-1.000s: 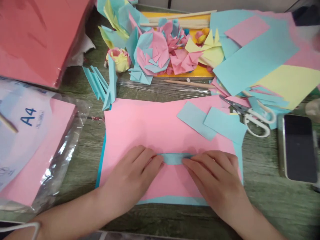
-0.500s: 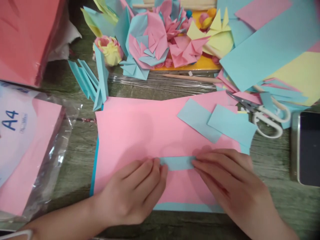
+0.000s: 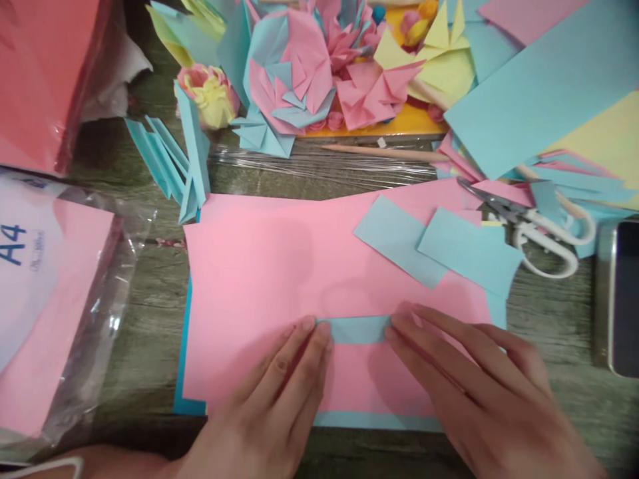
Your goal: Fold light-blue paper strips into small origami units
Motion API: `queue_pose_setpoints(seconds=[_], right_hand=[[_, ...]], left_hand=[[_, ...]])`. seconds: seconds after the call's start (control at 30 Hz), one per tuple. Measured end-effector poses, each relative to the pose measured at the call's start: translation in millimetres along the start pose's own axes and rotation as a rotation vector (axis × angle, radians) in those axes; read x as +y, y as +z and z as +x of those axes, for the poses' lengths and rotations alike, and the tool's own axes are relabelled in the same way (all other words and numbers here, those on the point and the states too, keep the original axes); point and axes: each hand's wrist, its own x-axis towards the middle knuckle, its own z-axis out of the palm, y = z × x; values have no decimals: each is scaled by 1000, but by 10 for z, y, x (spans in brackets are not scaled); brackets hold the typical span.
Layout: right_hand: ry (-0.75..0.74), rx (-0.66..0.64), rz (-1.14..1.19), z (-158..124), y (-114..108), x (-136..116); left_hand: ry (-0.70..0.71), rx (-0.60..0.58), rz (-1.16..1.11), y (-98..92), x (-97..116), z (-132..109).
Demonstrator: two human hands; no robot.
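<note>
A small folded light-blue paper strip (image 3: pixel 357 329) lies on a large pink sheet (image 3: pixel 279 266) in the middle of the table. My left hand (image 3: pixel 272 406) presses its left end with straight, close-set fingers. My right hand (image 3: pixel 479 392) lies flat over its right end, fingers stretched out toward the left. Both hands press down on the strip and hide its ends. A blue sheet (image 3: pixel 182 372) shows under the pink one along the left and near edges.
Two light-blue rectangles (image 3: pixel 439 246) lie on the pink sheet's right. White-handled scissors (image 3: pixel 534 226) and a phone (image 3: pixel 624 299) are further right. Folded paper flowers (image 3: pixel 304 73), wooden sticks (image 3: pixel 384 153), folded blue strips (image 3: pixel 174 159) and loose sheets (image 3: pixel 539 86) fill the back. An A4 paper pack (image 3: pixel 44 299) is left.
The view has tipped down and closer. My fingers have straightened and slid flatter along the blue strip, which still lies in the same place on the pink sheet.
</note>
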Motion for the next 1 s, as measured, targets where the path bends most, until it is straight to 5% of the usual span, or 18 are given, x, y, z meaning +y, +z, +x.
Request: queue_pose_setpoints(seconds=[0.27,0.63,1.0], right_hand=[[23,-44,7,88,-56,92],[1,-48,149,128,-85,158],[51,75,161,212,47,75]], left_hand=[[-16,-130,-19,-73,-124,-23],[76,294,-136,55,-319,111],[45,282,-54,47,-225,162]])
